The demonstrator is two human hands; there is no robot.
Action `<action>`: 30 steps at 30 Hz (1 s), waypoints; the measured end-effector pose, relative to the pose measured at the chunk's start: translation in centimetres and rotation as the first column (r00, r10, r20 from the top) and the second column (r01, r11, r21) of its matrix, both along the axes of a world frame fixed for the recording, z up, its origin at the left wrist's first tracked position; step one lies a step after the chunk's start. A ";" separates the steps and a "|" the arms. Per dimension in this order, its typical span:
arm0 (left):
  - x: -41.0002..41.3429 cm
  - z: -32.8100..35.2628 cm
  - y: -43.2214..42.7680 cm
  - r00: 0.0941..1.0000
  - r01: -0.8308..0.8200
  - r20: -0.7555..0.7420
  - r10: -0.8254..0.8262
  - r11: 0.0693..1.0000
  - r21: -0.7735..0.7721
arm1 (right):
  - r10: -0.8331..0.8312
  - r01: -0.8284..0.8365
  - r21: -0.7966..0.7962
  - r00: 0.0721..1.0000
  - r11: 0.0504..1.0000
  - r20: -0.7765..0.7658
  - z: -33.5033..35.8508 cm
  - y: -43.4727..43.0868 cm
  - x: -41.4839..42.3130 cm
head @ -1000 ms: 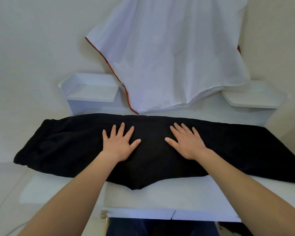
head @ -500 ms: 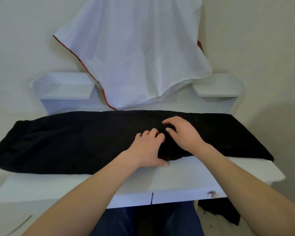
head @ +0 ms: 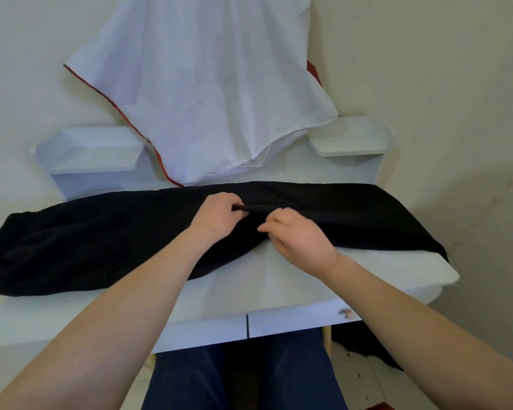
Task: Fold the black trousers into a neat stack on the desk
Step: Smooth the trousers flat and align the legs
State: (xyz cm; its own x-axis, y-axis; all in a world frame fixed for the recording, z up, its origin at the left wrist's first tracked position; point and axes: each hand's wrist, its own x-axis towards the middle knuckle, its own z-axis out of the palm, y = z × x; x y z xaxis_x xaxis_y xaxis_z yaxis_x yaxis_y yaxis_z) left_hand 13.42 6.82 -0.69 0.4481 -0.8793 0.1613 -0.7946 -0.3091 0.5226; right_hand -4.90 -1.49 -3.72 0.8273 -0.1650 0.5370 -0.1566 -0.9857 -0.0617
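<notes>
Both hands, left hand (head: 218,216) and right hand (head: 296,238), pinch the black trousers (head: 101,238) mid-length on the bench (head: 279,291); next, probably lift one end across.

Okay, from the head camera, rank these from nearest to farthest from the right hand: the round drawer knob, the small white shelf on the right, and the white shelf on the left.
From the right hand:
1. Round drawer knob, below the hand on the desk front, to its right.
2. Small white right shelf, behind the hand, past the black trousers.
3. White left shelf, far across at back left.
</notes>
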 end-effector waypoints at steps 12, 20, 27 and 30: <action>0.2 0.9 0.3 0.999 0.027 0.028 -0.025 0.998 -0.053 | -0.003 -0.005 -0.030 0.962 1.000 -0.272 -0.6 2.6 4.2; 0.4 0.4 1.2 0.973 0.204 -0.143 -0.180 0.964 0.170 | 0.169 -0.019 0.314 0.872 0.949 -0.459 0.0 2.9 3.5; 1.3 -0.3 3.6 0.922 0.109 -0.377 -0.085 0.993 0.042 | 0.251 -0.234 0.091 0.898 0.968 -0.362 -1.0 4.7 4.0; 3.3 -1.1 5.3 0.997 -0.010 -0.070 0.014 0.998 0.064 | 0.296 -0.278 0.101 0.899 0.955 -0.324 -1.3 6.1 4.9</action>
